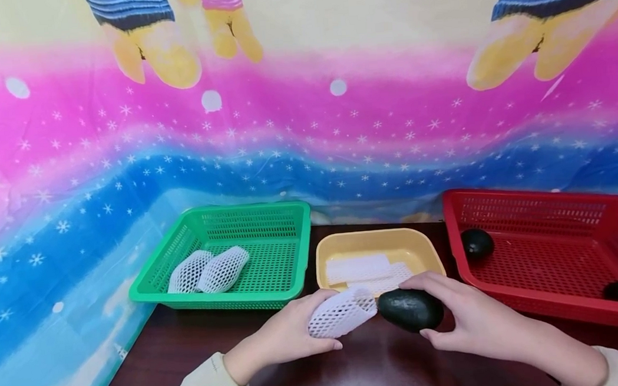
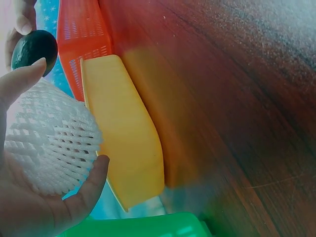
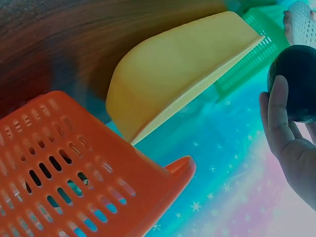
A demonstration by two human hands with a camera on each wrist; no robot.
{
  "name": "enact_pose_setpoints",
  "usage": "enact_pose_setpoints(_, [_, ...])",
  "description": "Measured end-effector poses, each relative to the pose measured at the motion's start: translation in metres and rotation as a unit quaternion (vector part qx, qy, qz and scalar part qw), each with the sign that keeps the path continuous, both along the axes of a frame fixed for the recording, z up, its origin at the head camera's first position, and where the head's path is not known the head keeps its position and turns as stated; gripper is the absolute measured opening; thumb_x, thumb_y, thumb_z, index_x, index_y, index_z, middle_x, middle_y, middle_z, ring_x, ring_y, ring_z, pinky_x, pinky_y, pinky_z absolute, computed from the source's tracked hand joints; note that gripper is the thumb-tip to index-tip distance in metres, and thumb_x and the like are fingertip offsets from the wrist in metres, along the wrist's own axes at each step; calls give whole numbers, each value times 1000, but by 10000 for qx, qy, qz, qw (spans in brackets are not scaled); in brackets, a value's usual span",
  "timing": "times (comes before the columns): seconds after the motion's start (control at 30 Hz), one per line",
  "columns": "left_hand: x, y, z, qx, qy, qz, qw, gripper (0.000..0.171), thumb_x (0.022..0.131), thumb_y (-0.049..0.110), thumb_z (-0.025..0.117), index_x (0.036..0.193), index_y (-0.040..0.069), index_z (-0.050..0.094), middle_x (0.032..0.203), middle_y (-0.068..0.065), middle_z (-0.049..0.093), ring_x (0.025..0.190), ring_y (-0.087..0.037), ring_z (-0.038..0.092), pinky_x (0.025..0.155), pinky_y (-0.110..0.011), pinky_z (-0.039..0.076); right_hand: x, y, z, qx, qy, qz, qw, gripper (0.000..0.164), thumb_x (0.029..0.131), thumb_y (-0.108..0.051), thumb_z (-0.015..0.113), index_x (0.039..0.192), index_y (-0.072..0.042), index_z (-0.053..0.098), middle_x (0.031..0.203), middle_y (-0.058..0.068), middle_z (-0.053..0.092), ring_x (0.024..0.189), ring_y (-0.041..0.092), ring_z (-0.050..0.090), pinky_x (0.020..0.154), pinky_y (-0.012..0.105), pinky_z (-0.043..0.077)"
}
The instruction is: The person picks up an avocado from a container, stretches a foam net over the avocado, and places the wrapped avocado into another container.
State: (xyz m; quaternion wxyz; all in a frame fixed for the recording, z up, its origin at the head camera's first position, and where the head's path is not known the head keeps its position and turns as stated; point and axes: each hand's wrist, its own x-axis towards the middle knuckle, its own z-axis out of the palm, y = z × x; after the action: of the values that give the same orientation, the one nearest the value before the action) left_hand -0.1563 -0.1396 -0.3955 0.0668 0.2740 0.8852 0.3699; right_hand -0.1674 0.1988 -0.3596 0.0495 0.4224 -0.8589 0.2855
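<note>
Apparently at the sleeving step: gripping a white tubular foam-mesh sleeve [image 1: 343, 315] in the left hand [image 1: 286, 337]; pinching a glossy dark-green oval fruit [image 1: 410, 311] in the right hand [image 1: 467, 313], just beside the sleeve's end. Next, probably: align, spread the mouth, insert.

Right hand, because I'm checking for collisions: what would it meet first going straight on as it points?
Probably the net in the left hand: the avocado that the right hand holds sits right beside the net's end. Whether they touch is unclear.
</note>
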Motion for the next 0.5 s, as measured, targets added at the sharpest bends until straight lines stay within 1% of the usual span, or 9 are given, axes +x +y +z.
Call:
enact_pose_setpoints(0.1, [1, 0, 1, -57, -20, 22, 10000, 71, 82, 29, 88, 143, 23, 53, 129, 4, 64, 114, -9, 61, 95, -35, 52, 0, -1, 2, 23, 66, -42, 10000, 71, 79, -17, 88, 138, -34, 52, 124, -12, 57, 101, 5, 58, 75, 28, 56])
enact_pose_setpoints(0.3, [1, 0, 1, -106, -31, 53, 9999, 71, 81, 30, 89, 142, 23, 53, 130, 4, 64, 114, -9, 61, 95, -35, 51, 1, -2, 6, 44, -54, -170, 9998, 71, 79, -19, 89, 138, -35, 52, 125, -11, 56, 102, 6, 58, 74, 28, 57])
enact_pose_setpoints(0.5, [2, 2, 0, -173, 45, 29, 9998, 71, 80, 31, 89, 142, 23, 54, 129, 4, 64, 113, -9, 61, 95, -34, 51, -1, -3, 8, 13, 96, -99, 9999, 72, 78, -17, 89, 139, -32, 52, 126, -11, 56, 103, 6, 58, 74, 28, 57])
